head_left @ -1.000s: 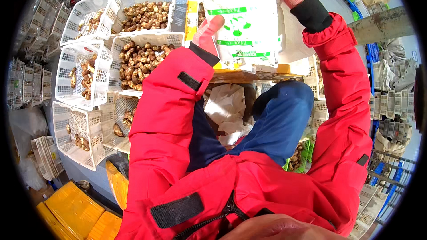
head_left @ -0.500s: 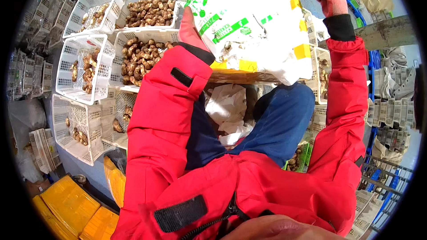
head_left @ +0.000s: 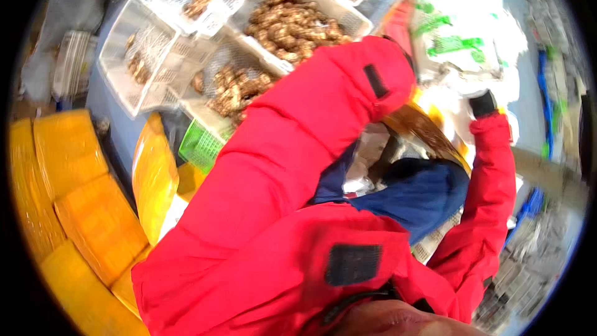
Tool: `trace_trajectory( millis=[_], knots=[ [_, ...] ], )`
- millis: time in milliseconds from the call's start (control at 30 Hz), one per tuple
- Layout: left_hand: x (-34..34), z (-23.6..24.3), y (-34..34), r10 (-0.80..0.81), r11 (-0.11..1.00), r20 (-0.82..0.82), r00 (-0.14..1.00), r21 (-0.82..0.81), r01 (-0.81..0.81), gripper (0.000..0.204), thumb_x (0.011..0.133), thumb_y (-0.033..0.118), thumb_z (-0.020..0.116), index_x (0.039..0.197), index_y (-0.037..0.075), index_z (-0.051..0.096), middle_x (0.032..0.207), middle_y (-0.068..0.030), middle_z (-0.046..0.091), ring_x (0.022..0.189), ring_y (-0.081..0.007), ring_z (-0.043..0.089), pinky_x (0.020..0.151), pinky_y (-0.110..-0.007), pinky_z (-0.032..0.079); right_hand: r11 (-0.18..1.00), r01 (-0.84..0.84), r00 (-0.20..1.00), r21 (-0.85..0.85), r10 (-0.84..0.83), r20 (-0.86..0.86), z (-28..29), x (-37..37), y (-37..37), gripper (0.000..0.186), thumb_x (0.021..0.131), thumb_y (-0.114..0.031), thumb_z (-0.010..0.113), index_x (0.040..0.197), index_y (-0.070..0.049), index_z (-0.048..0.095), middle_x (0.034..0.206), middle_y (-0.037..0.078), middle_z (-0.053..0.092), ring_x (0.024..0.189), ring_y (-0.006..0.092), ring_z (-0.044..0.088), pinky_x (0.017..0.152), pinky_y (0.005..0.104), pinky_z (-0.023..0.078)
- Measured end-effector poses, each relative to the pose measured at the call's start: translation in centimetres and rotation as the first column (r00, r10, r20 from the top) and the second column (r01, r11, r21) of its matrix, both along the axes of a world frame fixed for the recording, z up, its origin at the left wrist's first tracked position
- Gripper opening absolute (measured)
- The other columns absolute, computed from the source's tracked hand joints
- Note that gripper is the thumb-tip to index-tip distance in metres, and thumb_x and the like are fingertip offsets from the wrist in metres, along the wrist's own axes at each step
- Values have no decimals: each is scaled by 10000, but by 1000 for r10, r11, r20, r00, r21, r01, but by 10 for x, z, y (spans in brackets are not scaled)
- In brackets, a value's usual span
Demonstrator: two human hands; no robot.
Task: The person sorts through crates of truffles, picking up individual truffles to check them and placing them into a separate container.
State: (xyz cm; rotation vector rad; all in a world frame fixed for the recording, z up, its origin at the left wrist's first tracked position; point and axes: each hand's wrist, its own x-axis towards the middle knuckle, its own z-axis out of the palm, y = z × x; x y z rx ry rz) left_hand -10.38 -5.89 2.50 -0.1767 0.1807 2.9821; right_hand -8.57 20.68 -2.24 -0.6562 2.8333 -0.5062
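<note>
At the far right of the scene, beyond the person's knees, the white bag [head_left: 457, 18] lies printed side up, apparently over the taped box [head_left: 426, 126]. The left hand [head_left: 398, 20] is laid along the bag's left edge; blur hides whether its fingers pinch the film or only rest on it. The right sleeve reaches to the bag's near right, but past the black cuff [head_left: 482, 104] the hand is lost in white film and glare — I cannot tell whether it is wide, narrow or holding anything.

To handle the bag well, I would keep the left side pinned lightly while the right hand works the near edge, drawing the film flat rather than tugging, since thin film would likely crease or tear on a box corner. Both hands should pull evenly.

The bag's crumpled near edge faces the lap; its green bands run roughly left to right, climbing a little to the right at the left. Its long axis seems to run near to far — a cautious reading, for glare swallows the outline.
</note>
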Motion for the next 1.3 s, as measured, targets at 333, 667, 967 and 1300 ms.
trace_trajectory(
  millis=[333, 667, 967, 1300],
  knots=[
    [24, -3, -78, 155, 920, -120, 981, 380, -99, 380, 771, 461, 534, 896, 107, 589, 779, -75, 615, 659, -247, 581, 595, -394, 482, 58, 836, 184, -545, -966, 180, 75, 14, 261, 339, 760, -117, 562, 1099, -138, 550, 995, 128, 586, 830, 266, 572, 692, 339, 475],
    [254, -48, -414, 417, 802, -374, 829, -278, -529, 465, 835, 450, 402, 1116, 82, 439, 1050, -100, 512, 920, -252, 505, 767, -387, 439, 622, 678, 735, -392, -558, 385, 21, -87, 276, 396, 824, -147, 545, 1209, -100, 465, 1079, 73, 538, 936, 144, 507, 801, 242, 403],
    [601, -59, -462, 951, 199, -55, 304, -643, -739, 555, 833, 428, 372, 1265, 80, 349, 1263, -97, 404, 1098, -286, 428, 923, -413, 348, 800, 518, 816, -301, -357, 454, 10, -119, 252, 389, 840, -44, 435, 1226, -95, 443, 1059, 77, 542, 914, 140, 514, 796, 221, 401],
    [625, -142, -539, 789, 487, 525, 318, -851, 197, 428, 843, 298, 432, 1196, 59, 387, 1198, -96, 448, 1082, -252, 445, 905, -356, 366, 614, 567, 764, -549, -642, 71, 52, -35, 64, 430, 714, -76, 401, 1096, -184, 568, 669, -1, 465, 584, 94, 432, 553, 219, 375]
  ],
)
